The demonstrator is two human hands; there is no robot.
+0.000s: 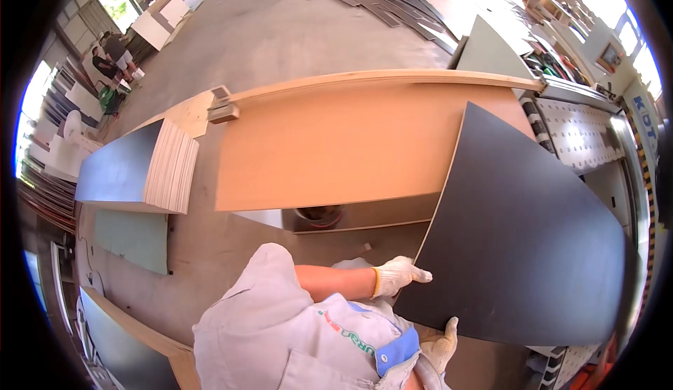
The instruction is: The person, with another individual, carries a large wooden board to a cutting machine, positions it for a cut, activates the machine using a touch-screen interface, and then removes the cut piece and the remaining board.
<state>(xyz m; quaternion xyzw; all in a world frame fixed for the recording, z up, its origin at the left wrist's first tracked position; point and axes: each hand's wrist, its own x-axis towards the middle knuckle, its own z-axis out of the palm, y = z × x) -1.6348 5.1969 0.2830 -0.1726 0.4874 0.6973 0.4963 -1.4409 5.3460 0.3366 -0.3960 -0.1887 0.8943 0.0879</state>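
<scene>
Black panel (526, 236) is overlapping the right end of the bench (336, 145), contact unclear. Left hand (402, 276) is gripping its left edge, right hand (439, 349) its near edge, fingers partly hidden. Both are holding near one corner; risk: far side dropping, from poor leverage.

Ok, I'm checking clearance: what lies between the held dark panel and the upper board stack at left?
In the head view: the orange worktop, then, nearer the stack, a floor strip.
</scene>
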